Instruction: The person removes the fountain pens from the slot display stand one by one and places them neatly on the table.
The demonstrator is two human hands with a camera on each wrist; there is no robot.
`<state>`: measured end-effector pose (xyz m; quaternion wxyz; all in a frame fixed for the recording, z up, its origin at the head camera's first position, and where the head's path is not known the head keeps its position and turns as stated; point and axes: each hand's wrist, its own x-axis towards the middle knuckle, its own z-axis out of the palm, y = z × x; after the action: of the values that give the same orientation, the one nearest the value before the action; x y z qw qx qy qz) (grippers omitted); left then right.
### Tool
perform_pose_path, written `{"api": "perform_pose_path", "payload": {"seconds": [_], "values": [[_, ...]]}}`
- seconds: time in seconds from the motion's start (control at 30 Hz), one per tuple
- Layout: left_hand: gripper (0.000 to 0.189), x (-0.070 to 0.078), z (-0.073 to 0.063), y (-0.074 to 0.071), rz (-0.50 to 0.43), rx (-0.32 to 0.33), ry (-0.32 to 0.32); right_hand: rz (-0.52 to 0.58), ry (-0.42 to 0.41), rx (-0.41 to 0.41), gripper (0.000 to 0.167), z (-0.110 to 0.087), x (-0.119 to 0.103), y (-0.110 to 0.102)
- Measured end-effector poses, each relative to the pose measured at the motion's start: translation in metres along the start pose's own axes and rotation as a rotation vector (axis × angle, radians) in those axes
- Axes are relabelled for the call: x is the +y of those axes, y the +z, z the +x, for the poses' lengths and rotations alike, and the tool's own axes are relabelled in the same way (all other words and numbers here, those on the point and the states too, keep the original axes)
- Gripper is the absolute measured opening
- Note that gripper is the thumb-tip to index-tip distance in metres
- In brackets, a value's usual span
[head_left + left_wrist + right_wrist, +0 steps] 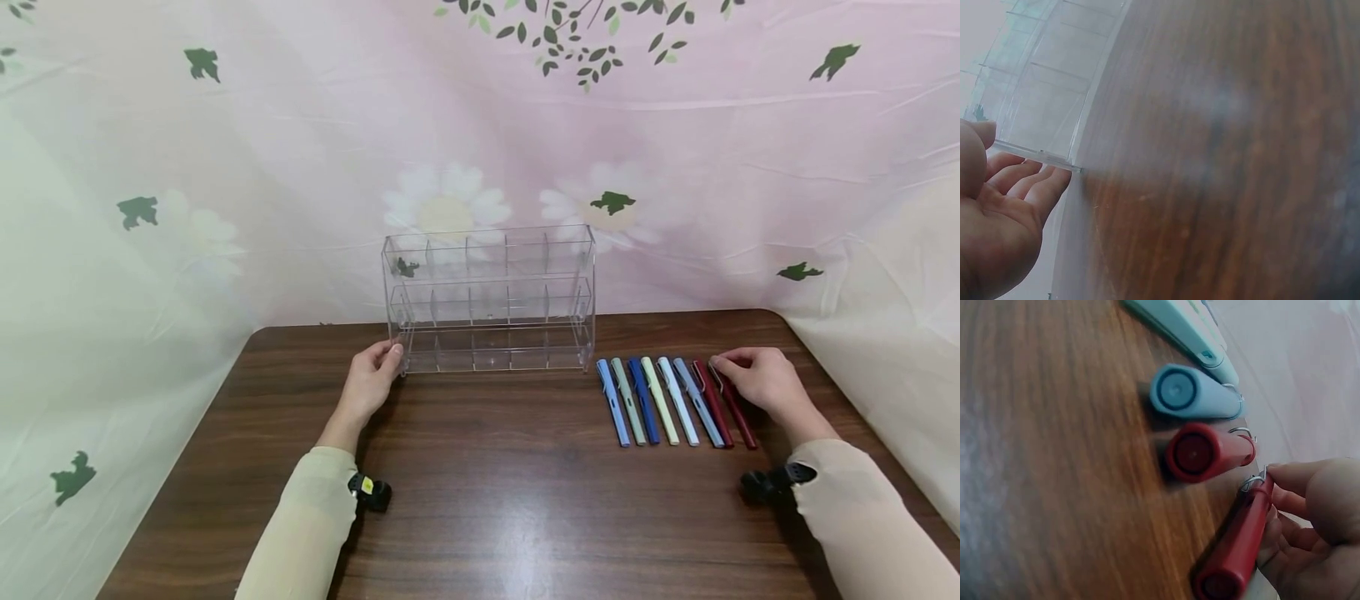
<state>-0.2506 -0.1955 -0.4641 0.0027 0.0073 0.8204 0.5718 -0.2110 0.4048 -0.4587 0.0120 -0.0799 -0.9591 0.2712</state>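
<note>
A clear acrylic pen rack (491, 325) with three stepped tiers of compartments stands at the back of the table. My left hand (372, 375) holds its lower left side; in the left wrist view, the thumb is on one side of the clear panel (1041, 153) and the fingers are on the other. To the right of the rack lies a row of pens, with two dark red ones at its right end. My right hand (761, 383) pinches the outermost red pen (1238, 544) near its clip end. The other red pen (1200, 453) lies just beside it.
Leftward from the red pens run a grey-blue pen (697, 402), a pale blue one (678, 402), a pale yellow one (659, 400), a dark blue one (644, 400) and more. A patterned cloth (300, 167) hangs behind the wooden table (487, 467).
</note>
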Motion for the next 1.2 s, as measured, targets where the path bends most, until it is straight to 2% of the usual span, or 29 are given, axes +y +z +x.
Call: {"api": "perform_pose_path", "payload": {"seconds": [0.4,0.6,0.77,0.87,1.0,1.1,1.2], "values": [[0.048,0.004,-0.001,0.002,-0.012,0.001,0.012,-0.064,-0.035,0.062,0.05,0.001,0.003,-0.001],[0.049,0.004,-0.001,0.002,0.002,0.012,0.025,-0.061,-0.036,0.095,0.049,-0.001,0.002,0.0],[0.051,0.004,-0.003,-0.001,0.012,-0.004,0.011,-0.02,-0.026,0.104,0.053,-0.007,0.001,0.0],[0.054,0.002,-0.005,-0.005,0.012,-0.037,0.007,0.03,-0.019,0.12,0.054,-0.013,-0.001,0.0],[0.056,0.002,-0.006,-0.013,0.077,-0.056,-0.001,0.105,-0.021,0.177,0.053,-0.023,-0.006,-0.002],[0.055,0.008,-0.008,-0.019,0.126,0.01,0.014,0.15,-0.05,0.245,0.048,-0.032,-0.016,-0.003],[0.049,0.016,-0.014,-0.022,0.118,0.152,0.082,0.201,-0.088,0.294,0.044,-0.041,-0.031,-0.004]]}}
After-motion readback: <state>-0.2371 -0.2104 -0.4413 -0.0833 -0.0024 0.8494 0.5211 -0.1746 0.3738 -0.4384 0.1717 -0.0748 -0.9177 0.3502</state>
